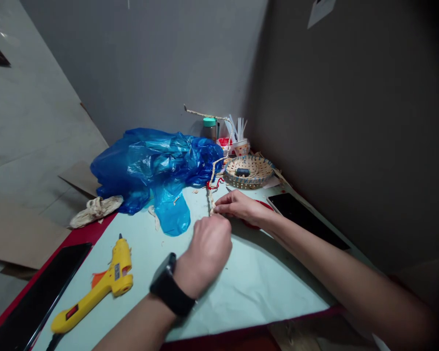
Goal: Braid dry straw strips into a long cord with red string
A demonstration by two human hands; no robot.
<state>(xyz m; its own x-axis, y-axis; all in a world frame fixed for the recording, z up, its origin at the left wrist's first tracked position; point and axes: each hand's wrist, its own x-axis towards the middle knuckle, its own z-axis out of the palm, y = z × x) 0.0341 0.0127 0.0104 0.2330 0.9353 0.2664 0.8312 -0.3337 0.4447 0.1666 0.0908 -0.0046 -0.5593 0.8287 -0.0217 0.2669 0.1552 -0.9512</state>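
Observation:
A pale braided cord [213,171] of straw-like fibre runs from between my hands toward the back, where its far end bends up and left. My left hand [209,246], with a black watch on the wrist, is closed in a fist at the cord's near end; its fingertips are hidden. Just beyond it, my right hand [237,204] pinches the cord between thumb and fingers. Partly under the right hand lies a red-handled tool [265,205], perhaps scissors, with a metal tip showing. A bit of red string [216,184] lies by the cord.
A yellow glue gun [113,275] lies left, near a dark tablet [40,297]. Blue plastic bags [149,161] and a woven slipper-like piece [97,210] lie behind. A woven basket [249,170], cup of white sticks [241,146], green-lidded jar [209,127] and black-screened device [309,219] stand rightward.

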